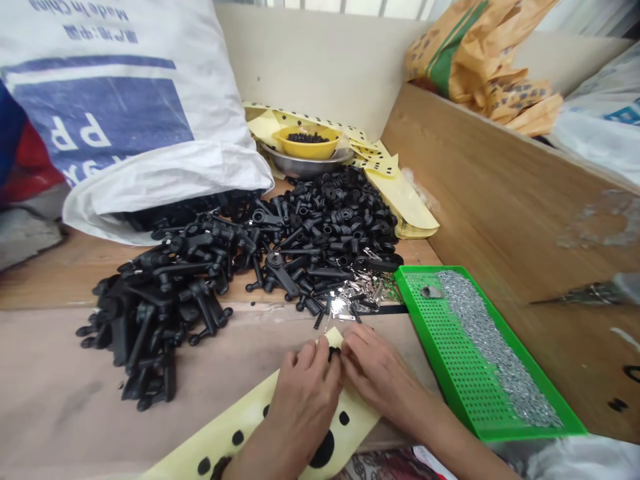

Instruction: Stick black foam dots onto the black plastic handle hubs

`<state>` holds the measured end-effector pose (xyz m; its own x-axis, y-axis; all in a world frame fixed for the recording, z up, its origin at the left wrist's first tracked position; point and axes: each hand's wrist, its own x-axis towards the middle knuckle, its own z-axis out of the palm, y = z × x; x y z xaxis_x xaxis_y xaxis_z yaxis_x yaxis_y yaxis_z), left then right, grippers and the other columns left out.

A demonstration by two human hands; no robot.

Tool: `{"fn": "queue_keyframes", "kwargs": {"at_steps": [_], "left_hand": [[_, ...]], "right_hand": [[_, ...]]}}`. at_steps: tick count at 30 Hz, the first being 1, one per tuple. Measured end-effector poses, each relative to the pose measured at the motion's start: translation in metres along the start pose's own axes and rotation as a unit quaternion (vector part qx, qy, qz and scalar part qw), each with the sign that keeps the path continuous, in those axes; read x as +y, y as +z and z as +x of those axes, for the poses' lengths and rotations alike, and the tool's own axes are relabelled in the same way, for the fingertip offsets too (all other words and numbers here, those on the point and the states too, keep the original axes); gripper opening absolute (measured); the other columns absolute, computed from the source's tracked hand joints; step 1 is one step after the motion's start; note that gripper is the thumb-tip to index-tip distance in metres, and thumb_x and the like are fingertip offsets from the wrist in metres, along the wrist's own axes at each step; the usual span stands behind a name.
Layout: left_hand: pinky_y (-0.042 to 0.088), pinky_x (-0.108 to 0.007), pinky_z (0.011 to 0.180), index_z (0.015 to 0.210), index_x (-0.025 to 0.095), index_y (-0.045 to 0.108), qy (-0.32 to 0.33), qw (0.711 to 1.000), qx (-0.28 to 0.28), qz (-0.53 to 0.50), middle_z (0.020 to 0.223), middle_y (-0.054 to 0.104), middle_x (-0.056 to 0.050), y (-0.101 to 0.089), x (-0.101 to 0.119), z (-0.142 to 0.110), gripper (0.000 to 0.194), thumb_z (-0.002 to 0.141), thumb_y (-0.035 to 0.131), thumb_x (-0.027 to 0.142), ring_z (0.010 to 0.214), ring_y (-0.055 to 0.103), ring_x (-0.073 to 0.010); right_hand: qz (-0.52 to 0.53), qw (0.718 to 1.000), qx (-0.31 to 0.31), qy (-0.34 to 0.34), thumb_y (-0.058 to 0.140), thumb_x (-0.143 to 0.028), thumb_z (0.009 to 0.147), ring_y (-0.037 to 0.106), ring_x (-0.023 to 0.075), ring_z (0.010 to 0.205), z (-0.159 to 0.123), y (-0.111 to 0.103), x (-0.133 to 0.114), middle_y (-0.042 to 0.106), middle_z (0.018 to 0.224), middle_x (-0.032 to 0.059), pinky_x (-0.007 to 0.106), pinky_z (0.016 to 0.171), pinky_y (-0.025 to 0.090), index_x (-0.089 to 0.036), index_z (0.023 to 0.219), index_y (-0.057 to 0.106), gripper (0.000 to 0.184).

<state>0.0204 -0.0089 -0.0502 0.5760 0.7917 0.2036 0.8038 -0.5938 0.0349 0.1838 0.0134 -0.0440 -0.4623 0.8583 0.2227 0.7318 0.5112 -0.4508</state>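
Observation:
A yellow sheet (287, 380) with black round pads slants across the table's front, its narrow tip pointing away from me. Over that tip my left hand (307, 393) lies with bent fingers, gripping the sheet. My right hand (373, 367) meets it from the right, fingers pinched together at a small black piece (334, 352) between the two hands. Most of this piece is covered by fingers, so its shape is unclear. Just beyond the fingertips lie shiny metal clips (363, 290) and a large heap of black plastic parts (340, 213).
Black crank-like assemblies (155, 313) are piled at left, before a white woven sack (165, 173). A green perforated tray (450, 360) at right holds small metal pieces (490, 347). Behind stand a yellow bowl (310, 147) in a metal basin (300, 165), stacked yellow sheets (407, 207) and a wooden partition (480, 180).

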Motion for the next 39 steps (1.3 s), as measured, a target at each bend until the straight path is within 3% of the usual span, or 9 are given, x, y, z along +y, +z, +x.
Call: {"fn": "queue_keyframes", "kwargs": {"at_steps": [6, 11, 17, 20, 25, 29, 32, 36, 39], "left_hand": [[0.048, -0.04, 0.07, 0.101, 0.017, 0.062, 0.0, 1.0, -0.007, -0.02, 0.124, 0.06, -0.013, -0.001, -0.002, -0.005, 0.019, 0.084, 0.055, 0.017, 0.097, 0.057, -0.029], [0.054, -0.037, 0.08, 0.111, 0.02, 0.06, 0.011, 0.987, 0.011, -0.159, 0.12, 0.063, -0.011, -0.014, -0.028, -0.014, 0.031, 0.08, 0.057, 0.019, 0.1, 0.061, -0.0256], [0.054, -0.036, 0.078, 0.117, 0.019, 0.056, -0.23, 0.939, 0.086, -0.241, 0.105, 0.068, -0.009, -0.034, -0.084, 0.014, 0.031, 0.09, 0.045, 0.028, 0.091, 0.065, -0.0232], [0.051, -0.039, 0.083, 0.13, 0.016, 0.046, -0.303, 0.928, 0.102, -0.191, 0.112, 0.063, -0.012, -0.035, -0.104, 0.044, 0.045, 0.09, 0.047, 0.035, 0.097, 0.062, -0.0255], [0.047, -0.042, 0.09, 0.126, 0.013, 0.052, -0.29, 0.943, 0.081, -0.144, 0.111, 0.064, -0.015, -0.029, -0.12, 0.083, 0.044, 0.083, 0.054, 0.022, 0.108, 0.058, -0.0307], [0.042, -0.036, 0.1, 0.134, 0.015, 0.043, -0.251, 0.943, 0.117, -0.184, 0.125, 0.058, -0.012, -0.032, -0.115, 0.079, 0.049, 0.086, 0.046, 0.02, 0.118, 0.053, -0.0244], [0.048, -0.037, 0.093, 0.136, 0.019, 0.039, -0.255, 0.895, 0.153, -0.332, 0.129, 0.056, -0.011, -0.034, -0.101, 0.058, 0.05, 0.088, 0.046, 0.03, 0.11, 0.058, -0.0234], [0.054, -0.034, 0.078, 0.132, 0.017, 0.043, -0.331, 0.768, 0.105, -0.538, 0.122, 0.06, -0.013, -0.03, -0.081, 0.027, 0.061, 0.075, 0.059, 0.033, 0.092, 0.066, -0.0224], [0.055, -0.032, 0.068, 0.118, 0.014, 0.055, -0.366, 0.756, 0.055, -0.541, 0.103, 0.066, -0.01, -0.026, -0.074, 0.01, 0.053, 0.067, 0.061, 0.029, 0.078, 0.066, -0.0206]], "right_hand": [[0.092, 0.995, -0.029, 0.028, 0.044, -0.003, 0.079, 0.055, 0.0206, 0.073, -0.002, -0.003, -0.006, 0.056, 0.076, 0.0041, 0.032, 0.064, 0.048, -0.022, 0.072, 0.041, 0.02], [0.063, 0.998, -0.01, -0.001, 0.044, -0.004, 0.08, 0.06, 0.0208, 0.069, -0.002, -0.006, -0.007, 0.06, 0.071, 0.0028, 0.03, 0.058, 0.05, -0.023, 0.075, 0.046, 0.019], [0.067, 0.996, -0.046, -0.032, 0.046, 0.003, 0.065, 0.062, 0.0177, 0.063, -0.004, -0.008, -0.002, 0.061, 0.069, 0.0014, 0.024, 0.053, 0.049, -0.023, 0.073, 0.048, 0.027], [0.068, 0.996, -0.05, -0.026, 0.045, 0.004, 0.063, 0.062, 0.0175, 0.065, -0.006, -0.001, 0.004, 0.061, 0.069, 0.0004, 0.024, 0.056, 0.049, -0.023, 0.071, 0.047, 0.029], [0.062, 0.996, -0.06, 0.009, 0.045, 0.006, 0.062, 0.06, 0.0165, 0.069, -0.006, 0.006, 0.004, 0.06, 0.071, -0.0003, 0.022, 0.058, 0.045, -0.022, 0.07, 0.046, 0.029], [0.115, 0.99, -0.065, 0.05, 0.045, 0.003, 0.065, 0.06, 0.0172, 0.071, -0.004, -0.006, -0.002, 0.062, 0.074, 0.0009, 0.023, 0.061, 0.046, -0.022, 0.069, 0.046, 0.025], [0.224, 0.97, -0.054, 0.071, 0.047, -0.005, 0.072, 0.062, 0.0194, 0.08, -0.002, -0.019, -0.005, 0.067, 0.084, 0.0041, 0.028, 0.069, 0.049, -0.022, 0.069, 0.045, 0.017], [0.365, 0.923, -0.046, 0.11, 0.05, -0.021, 0.078, 0.063, 0.0233, 0.093, 0.002, -0.031, -0.007, 0.068, 0.093, 0.008, 0.035, 0.08, 0.05, -0.022, 0.068, 0.044, 0.011], [0.41, 0.902, -0.052, 0.129, 0.052, -0.03, 0.079, 0.063, 0.0248, 0.091, 0.007, -0.035, -0.008, 0.068, 0.091, 0.0096, 0.037, 0.079, 0.05, -0.022, 0.066, 0.045, 0.017]]}}
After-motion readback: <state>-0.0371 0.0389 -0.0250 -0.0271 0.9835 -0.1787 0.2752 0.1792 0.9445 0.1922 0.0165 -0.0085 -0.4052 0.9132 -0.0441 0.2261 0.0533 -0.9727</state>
